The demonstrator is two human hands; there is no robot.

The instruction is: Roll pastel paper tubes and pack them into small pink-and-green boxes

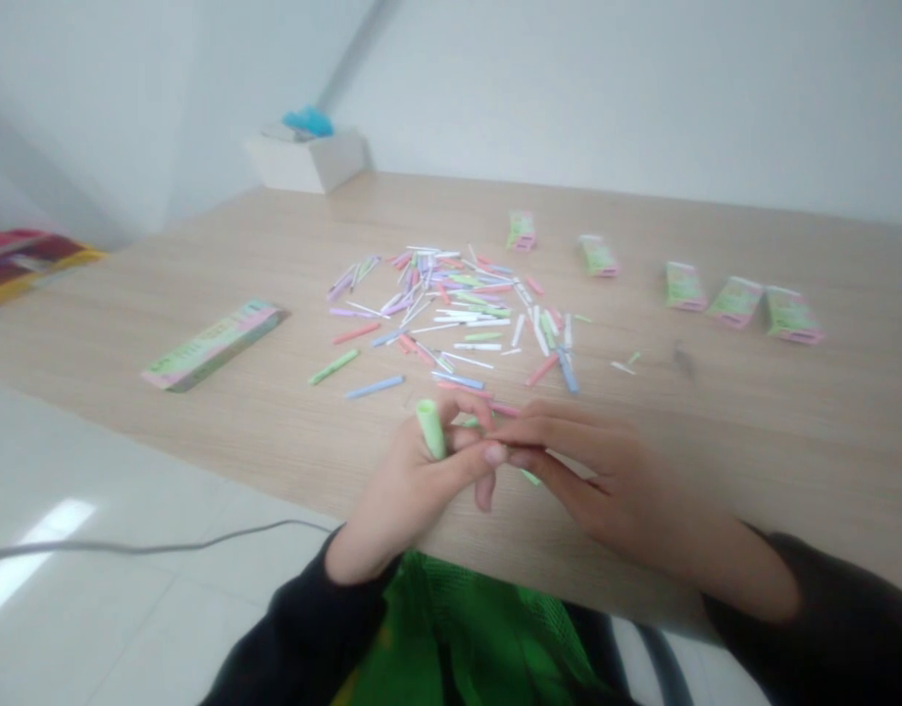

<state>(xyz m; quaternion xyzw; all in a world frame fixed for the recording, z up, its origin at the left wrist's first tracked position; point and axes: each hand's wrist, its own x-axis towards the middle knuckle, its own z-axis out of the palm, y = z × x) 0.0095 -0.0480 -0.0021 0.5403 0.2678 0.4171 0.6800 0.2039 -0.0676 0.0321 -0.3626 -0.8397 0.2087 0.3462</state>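
The left hand [411, 490] closes its grip around a green stick [430, 428], held upright above the counter [752, 441] near its edge, just below a scattered heap of pastel sticks [451, 304]. The half-curled right hand [605, 480] meets it; whether that grip holds anything, I cannot tell.

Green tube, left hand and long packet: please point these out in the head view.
Green tube [430, 428]: head view, on its middle.
Left hand [414, 490]: head view, on the middle of the hand.
Long packet [212, 345]: head view, on its top face.
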